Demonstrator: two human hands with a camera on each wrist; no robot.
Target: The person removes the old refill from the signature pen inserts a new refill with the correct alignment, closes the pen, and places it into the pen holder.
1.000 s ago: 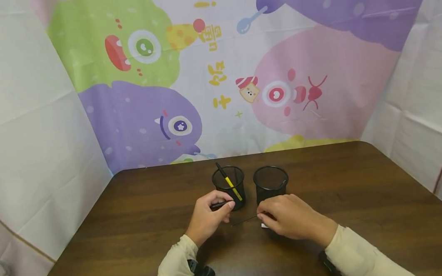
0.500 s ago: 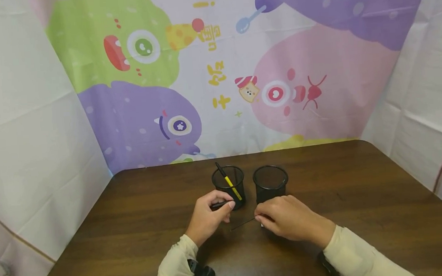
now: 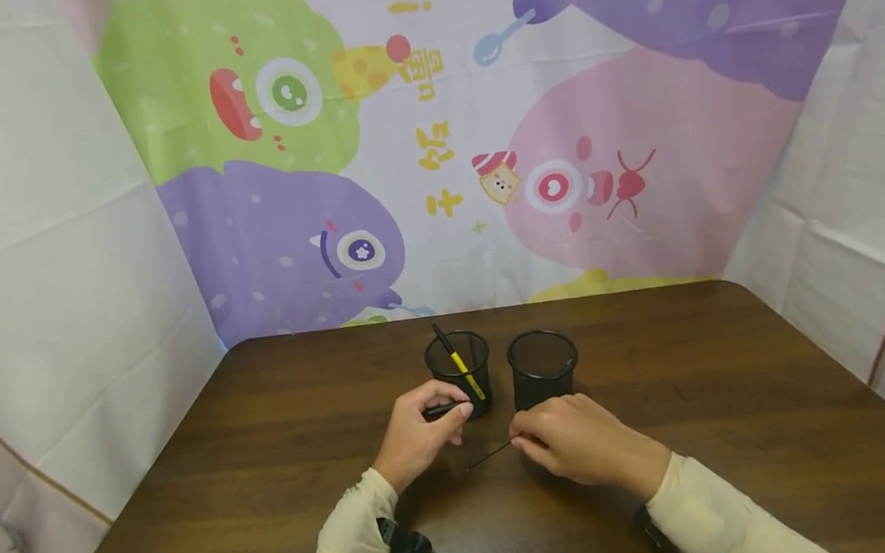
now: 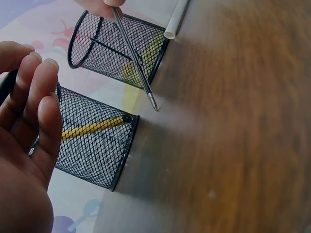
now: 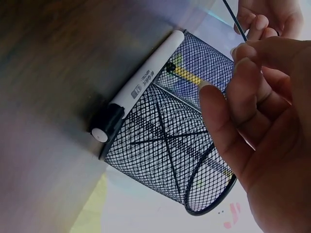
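In the head view my left hand (image 3: 415, 435) holds a slim black pen part (image 3: 439, 410), partly hidden by the fingers. My right hand (image 3: 582, 438) pinches one end of a thin dark pen refill (image 4: 132, 54), whose metal tip slants down toward the table between the hands. A white pen barrel (image 5: 151, 70) with a black end lies on the table beside the right mesh cup (image 3: 540, 390). The left mesh cup (image 4: 97, 162) stands behind my left hand, with a yellow and black pen (image 3: 459, 366) leaning in it.
The brown wooden table (image 3: 286, 452) stretches around both hands. A printed cartoon curtain (image 3: 457, 259) hangs behind the far edge, and pale cloth walls (image 3: 56, 205) stand on both sides.
The refill's tip has dropped toward the table, and my right hand has shifted slightly left. The white barrel's end has gone out of sight in the head view. My left hand barely moves.
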